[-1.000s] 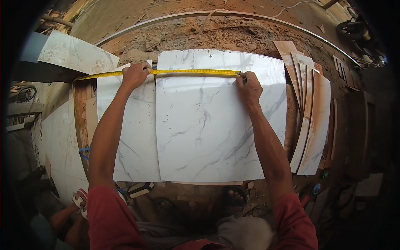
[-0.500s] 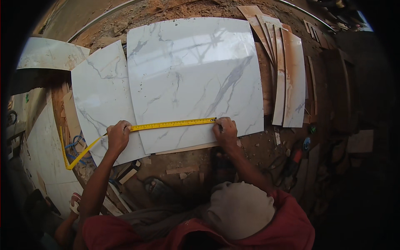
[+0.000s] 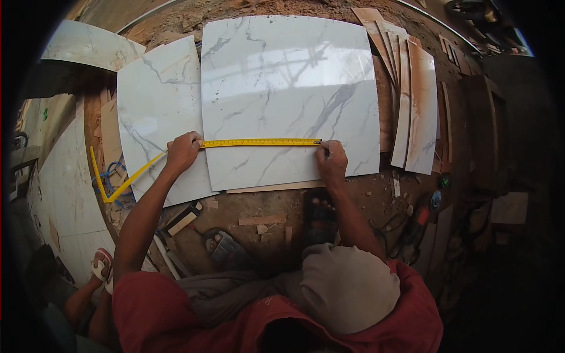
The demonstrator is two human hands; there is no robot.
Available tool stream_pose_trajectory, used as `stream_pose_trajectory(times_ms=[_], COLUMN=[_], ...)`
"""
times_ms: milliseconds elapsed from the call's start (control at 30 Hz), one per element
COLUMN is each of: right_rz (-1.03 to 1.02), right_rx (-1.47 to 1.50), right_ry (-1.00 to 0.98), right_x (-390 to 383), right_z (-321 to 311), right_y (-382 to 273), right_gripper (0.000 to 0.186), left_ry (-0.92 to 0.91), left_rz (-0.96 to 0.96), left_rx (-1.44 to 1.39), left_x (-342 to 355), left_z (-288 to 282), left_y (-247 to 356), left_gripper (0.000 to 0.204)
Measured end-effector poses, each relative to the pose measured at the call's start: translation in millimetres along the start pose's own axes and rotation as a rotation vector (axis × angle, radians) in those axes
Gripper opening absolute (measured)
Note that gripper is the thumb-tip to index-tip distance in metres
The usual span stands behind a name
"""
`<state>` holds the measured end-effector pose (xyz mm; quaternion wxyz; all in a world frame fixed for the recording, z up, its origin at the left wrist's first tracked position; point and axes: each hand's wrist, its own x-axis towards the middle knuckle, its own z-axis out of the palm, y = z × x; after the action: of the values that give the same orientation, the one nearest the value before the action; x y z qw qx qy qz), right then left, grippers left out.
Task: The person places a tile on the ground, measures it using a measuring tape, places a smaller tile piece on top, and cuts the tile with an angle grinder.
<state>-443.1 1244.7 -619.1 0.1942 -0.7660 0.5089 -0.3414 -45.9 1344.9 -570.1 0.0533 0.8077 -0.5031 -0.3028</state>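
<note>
Crossing the near part of the large tile after shifting from its far part, the tape is grasped by the left hand and pinched at its end by the right hand, apparently placing the measurement there.

Tape measure spanning from left hand to right hand, across two neighbouring slabs.
The left hand is over the narrower slab, near its right edge; the right hand is over the wider slab, toward its near right corner. Leftward of the left hand, the tape runs on past the slab's edge beside a cable. Rightward of the right hand lie stacked strips, with a grinder nearer the body.
</note>
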Motion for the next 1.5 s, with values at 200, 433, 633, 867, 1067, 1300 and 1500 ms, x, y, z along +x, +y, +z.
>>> stream_pose_trajectory(times_ms=[200,433,633,867,1067,1300,1500], right_rz=[0.09,0.073,0.028,0.018,0.012,0.044,0.014], right_rx=[0.005,-0.003,0.0,-0.014,-0.021,-0.032,-0.036], right_ry=[-0.034,-0.063,-0.075,-0.083,-0.094,-0.109,-0.082], right_x=[0.3,2.0,0.2,-2.4,-5.2,-4.9,-4.7], right_z=[-4.8,-4.8,-7.6,-8.8,-9.0,-9.0,-7.1], right_y=[-3.6,-3.1,-2.4,-3.1,-1.6,-0.1,1.4], right_gripper=[0.007,0.007,0.008,0.008,0.009,0.009,0.009], left_ry=[-0.05,-0.098,-0.125,-0.121,-0.145,-0.145,-0.145], left_rz=[-0.014,-0.066,-0.023,-0.001,-0.011,-0.014,-0.031], left_rx=[0.008,0.049,0.015,-0.03,-0.035,-0.028,-0.021], left_x=[9.4,3.2,-12.8,-16.4,-17.0,-16.4,-16.8], left_z=[1.6,-5.4,5.6,8.5,5.2,5.8,7.3], left_y=[2.1,6.5,-3.9,-4.9,-3.6,-2.6,-2.7], left_gripper=[0.024,0.027,0.027,0.026,0.025,0.026,0.026])
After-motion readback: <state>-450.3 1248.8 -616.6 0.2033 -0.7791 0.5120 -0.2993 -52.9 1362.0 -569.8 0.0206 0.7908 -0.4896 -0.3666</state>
